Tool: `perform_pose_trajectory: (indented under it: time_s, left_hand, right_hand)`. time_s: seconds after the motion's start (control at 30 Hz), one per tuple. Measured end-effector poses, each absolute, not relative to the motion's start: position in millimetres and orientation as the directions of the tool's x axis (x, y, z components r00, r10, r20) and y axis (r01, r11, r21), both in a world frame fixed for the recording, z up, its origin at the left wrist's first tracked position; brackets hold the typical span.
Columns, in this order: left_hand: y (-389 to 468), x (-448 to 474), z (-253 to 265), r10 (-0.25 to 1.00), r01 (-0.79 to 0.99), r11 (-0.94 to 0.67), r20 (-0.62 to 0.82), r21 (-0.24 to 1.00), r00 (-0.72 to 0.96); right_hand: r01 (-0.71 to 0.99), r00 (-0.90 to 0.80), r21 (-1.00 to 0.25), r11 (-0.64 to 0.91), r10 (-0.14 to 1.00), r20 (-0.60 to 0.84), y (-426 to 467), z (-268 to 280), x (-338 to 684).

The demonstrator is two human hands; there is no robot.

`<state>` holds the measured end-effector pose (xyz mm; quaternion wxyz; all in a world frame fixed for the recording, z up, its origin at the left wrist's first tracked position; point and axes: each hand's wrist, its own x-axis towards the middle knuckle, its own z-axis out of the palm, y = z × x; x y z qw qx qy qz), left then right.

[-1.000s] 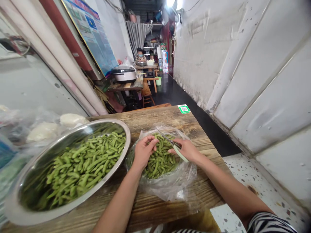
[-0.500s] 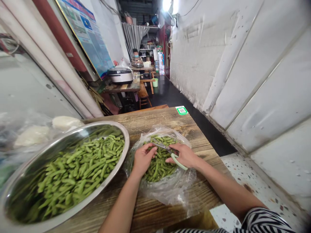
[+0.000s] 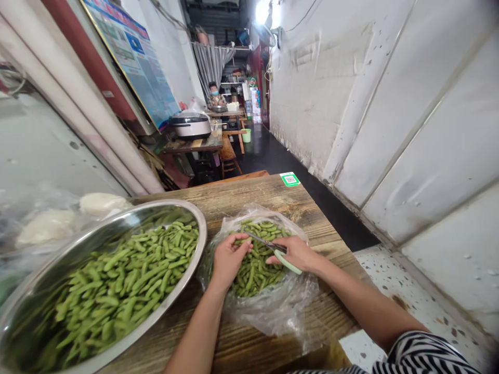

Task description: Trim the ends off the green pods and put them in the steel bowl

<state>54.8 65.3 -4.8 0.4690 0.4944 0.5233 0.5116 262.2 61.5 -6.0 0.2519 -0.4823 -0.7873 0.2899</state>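
In my right hand (image 3: 297, 253) is a pair of scissors with a pale green handle (image 3: 288, 263), its fingers closed around the grip. The blades point left, their tips at the fingertips of my left hand (image 3: 231, 257). That hand pinches an edamame pod, mostly covered by the thumb and fingers. Both hands hover over a clear plastic bag (image 3: 268, 317), spread open and full of green edamame pods (image 3: 255, 275). To the left, a large steel basin (image 3: 200, 228) holds many more edamame pods (image 3: 128, 280).
The wooden table (image 3: 327, 234) carries a green QR-code card (image 3: 289, 179) at its far corner. Plastic bags with pale contents (image 3: 47, 228) lie beyond the basin. Farther back are a white electric cooker (image 3: 191, 125), a bench (image 3: 228, 148) and a seated person (image 3: 215, 98).
The scissor blades, slightly apart before, now look closed together. Both hands stay almost in place. The whole view has shifted slightly with the head.
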Motion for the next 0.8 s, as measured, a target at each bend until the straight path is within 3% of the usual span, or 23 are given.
perform_pose_trajectory:
  time_s: [0.2,0.5,0.8]
  left_hand:
    - [63.3,55.3,-1.3,0.997,-0.050,-0.010,0.006,0.999,-0.070]
    - [68.3,53.6,0.7,0.973,-0.377,0.003,-0.089,0.926,-0.212]
    - [65.6,50.5,-2.2,0.997,-0.260,-0.048,0.029,0.964,-0.077]
  right_hand:
    - [0.565,-0.404,-0.721,0.400,0.897,0.181,62.7,-8.0,261.5]
    - [0.609,-0.426,-0.661,0.439,0.883,0.194,59.2,-8.1,258.0]
    - [0.632,-0.383,-0.625,0.458,0.886,0.261,59.4,-6.5,259.4]
